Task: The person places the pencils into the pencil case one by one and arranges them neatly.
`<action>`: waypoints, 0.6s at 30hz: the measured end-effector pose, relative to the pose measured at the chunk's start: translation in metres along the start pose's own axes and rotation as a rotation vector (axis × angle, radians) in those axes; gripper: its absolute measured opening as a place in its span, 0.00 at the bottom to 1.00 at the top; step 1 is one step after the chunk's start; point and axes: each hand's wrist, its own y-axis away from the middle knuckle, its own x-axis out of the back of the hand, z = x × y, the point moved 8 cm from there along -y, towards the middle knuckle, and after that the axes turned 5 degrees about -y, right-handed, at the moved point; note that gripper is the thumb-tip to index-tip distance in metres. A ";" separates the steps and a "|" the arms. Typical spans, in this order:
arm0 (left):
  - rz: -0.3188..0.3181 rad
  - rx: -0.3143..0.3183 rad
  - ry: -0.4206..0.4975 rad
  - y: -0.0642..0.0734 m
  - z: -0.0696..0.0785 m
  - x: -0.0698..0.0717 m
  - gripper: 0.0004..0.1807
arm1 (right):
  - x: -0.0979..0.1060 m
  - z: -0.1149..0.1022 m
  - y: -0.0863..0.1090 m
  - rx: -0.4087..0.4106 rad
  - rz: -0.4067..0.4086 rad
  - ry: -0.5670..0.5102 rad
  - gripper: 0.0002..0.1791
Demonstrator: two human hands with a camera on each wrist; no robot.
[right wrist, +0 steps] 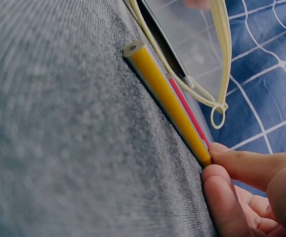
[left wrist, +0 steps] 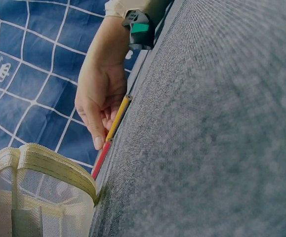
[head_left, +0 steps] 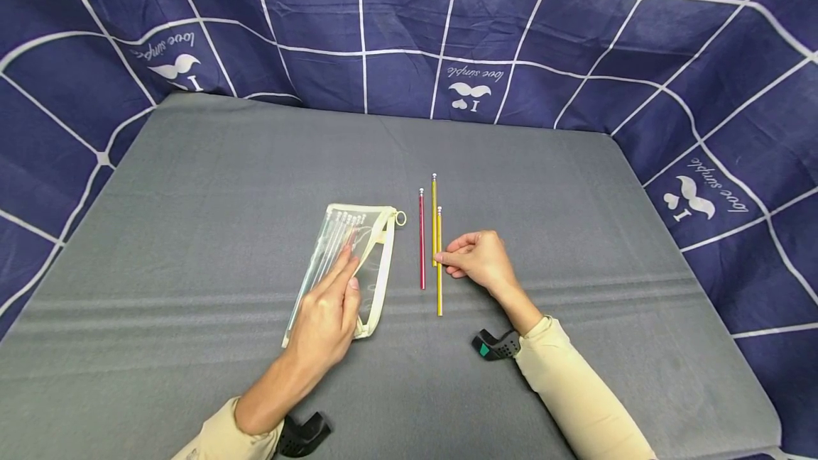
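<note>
A clear zip pouch (head_left: 385, 272) with cream edging and a ring pull lies left of centre, its zip side gaping. Several pencils (head_left: 334, 236) show through its plastic. My left hand (head_left: 327, 314) rests on the pouch with its fingers straight. To the right, a red pencil (head_left: 422, 243) and two yellow pencils lie side by side. My right hand (head_left: 481, 261) pinches the nearer yellow pencil (right wrist: 165, 98) between thumb and index finger, partway along it. The farther yellow pencil (head_left: 434, 201) lies just left of that one, partly hidden by the thumb.
Grey cloth covers the table (head_left: 575, 197). A navy curtain (head_left: 409, 13) with white grid lines hangs around its back and sides. Black wrist devices (head_left: 495, 345) sit at both cuffs, close above the cloth.
</note>
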 end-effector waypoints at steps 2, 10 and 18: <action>-0.005 0.002 -0.002 0.000 0.000 0.000 0.17 | 0.000 0.000 0.000 -0.002 -0.003 0.006 0.15; -0.035 0.020 0.003 0.001 -0.001 -0.002 0.18 | 0.002 -0.001 0.002 -0.002 -0.024 0.069 0.13; -0.030 0.006 0.003 0.001 0.000 -0.001 0.17 | 0.005 -0.001 0.005 -0.044 -0.048 0.141 0.10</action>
